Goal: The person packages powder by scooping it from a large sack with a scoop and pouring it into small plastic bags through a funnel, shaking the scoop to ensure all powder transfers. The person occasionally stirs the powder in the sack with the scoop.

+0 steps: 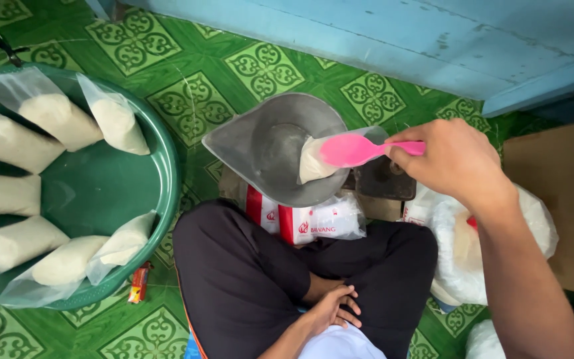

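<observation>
Pink plastic spoon (pixel 353 150) sits in the right hand (pixel 450 163), the grip closed around its handle, the bowl held over the open mouth of a clear plastic bag of white grains (pixel 315 161). That bag lies in the grey metal scale pan (pixel 267 143), which rests on a dark scale body (pixel 385 179) set on the green patterned floor (pixel 194 100). The left hand (pixel 332 309) rests idle in the lap, fingers loosely curled, holding nothing.

To the left, a green plastic basin (pixel 101 189) holds several filled bags (pixel 58 119) of the same white grains, laid around its wall. A red-and-white sack (pixel 303 223) lies under the pan, and a white sack (pixel 473 256) sits beneath the right forearm.

Judging from this, the weighing step is in hand: the portion on the pan is being topped up or trimmed by the spoonful. The next move seems to call for a small, steady tip of the spoon at the bag's mouth, without jogging the pan.
</observation>
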